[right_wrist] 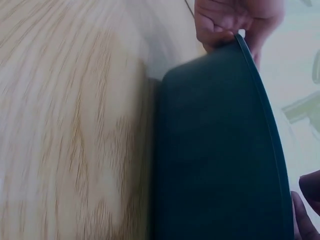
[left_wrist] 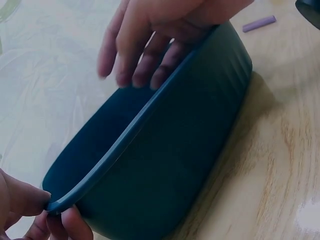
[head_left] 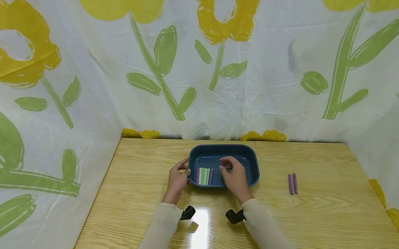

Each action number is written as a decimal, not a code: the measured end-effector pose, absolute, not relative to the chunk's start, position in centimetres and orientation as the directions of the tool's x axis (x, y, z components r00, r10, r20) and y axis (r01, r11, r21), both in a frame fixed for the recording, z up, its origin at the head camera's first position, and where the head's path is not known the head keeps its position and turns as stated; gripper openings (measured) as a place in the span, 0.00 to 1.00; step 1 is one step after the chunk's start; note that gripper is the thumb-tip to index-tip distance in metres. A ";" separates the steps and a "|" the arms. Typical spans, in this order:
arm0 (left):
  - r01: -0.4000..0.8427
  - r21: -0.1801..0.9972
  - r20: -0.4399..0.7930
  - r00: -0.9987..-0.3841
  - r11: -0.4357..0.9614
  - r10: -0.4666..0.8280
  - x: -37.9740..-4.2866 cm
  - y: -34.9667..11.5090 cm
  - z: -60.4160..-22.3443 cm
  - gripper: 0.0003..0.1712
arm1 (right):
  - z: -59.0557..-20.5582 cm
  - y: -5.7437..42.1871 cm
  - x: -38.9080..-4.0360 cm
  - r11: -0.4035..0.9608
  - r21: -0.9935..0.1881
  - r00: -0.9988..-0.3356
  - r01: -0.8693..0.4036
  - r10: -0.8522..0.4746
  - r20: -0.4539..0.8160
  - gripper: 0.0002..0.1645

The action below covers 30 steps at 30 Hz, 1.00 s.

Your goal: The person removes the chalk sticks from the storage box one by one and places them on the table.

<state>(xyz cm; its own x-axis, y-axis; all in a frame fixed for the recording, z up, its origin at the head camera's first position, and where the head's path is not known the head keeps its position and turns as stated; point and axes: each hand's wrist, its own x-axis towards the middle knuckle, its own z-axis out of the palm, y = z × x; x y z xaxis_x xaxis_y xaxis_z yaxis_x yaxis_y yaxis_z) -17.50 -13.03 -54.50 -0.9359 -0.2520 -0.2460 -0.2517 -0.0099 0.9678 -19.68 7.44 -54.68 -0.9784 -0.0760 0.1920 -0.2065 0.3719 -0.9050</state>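
A dark blue rectangular tub stands on the table, near its back edge. Inside, against the front left wall, several chalk sticks lie side by side, green ones between purplish ones. My left hand grips the tub's left rim, thumb on top and fingers beneath, as the left wrist view shows. Over the tub's interior, right of the row, reaches my right hand, its fingers loosely bent and pointing down. Nothing shows between those fingers. Tub walls hide the row of chalk from both wrist views.
Two purple chalk sticks lie on the wooden table to the right of the tub. A flower-printed white sheet hangs behind the table and along both sides. Black wrist mounts show near the sleeves.
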 end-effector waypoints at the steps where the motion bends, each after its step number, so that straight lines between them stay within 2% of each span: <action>1: -0.250 0.968 -0.244 -0.937 -0.009 -0.252 -17.5 -13.0 -54.5 0.28 | -54.7 7.1 -19.8 0.370 -0.905 -0.978 -0.208 -0.076 0.193 0.12; 8: -0.252 0.968 -0.247 -0.938 -0.011 -0.244 -17.6 -13.1 -54.7 0.27 | -54.9 5.2 -20.2 0.372 -0.906 -0.979 -0.201 -0.117 0.169 0.14; 13: -0.254 0.967 -0.250 -0.940 -0.012 -0.232 -17.5 -13.2 -54.6 0.27 | -55.2 4.8 -20.7 0.434 -0.877 -0.976 -0.208 -0.157 0.153 0.16; 30: -0.243 0.970 -0.238 -0.945 -0.006 -0.224 -17.2 -13.1 -53.9 0.27 | -55.0 5.2 -21.9 0.612 -0.791 -0.950 -0.025 -0.261 -0.172 0.26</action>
<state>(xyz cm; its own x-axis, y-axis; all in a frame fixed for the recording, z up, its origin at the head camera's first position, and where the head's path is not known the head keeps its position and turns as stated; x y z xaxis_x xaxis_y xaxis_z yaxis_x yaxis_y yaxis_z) -17.15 -13.07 -53.89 -0.9449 -0.2243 -0.2384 -0.2432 -0.0064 0.9700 -21.87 5.15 -54.96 -0.9499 -0.2611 -0.1717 -0.0253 0.6118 -0.7906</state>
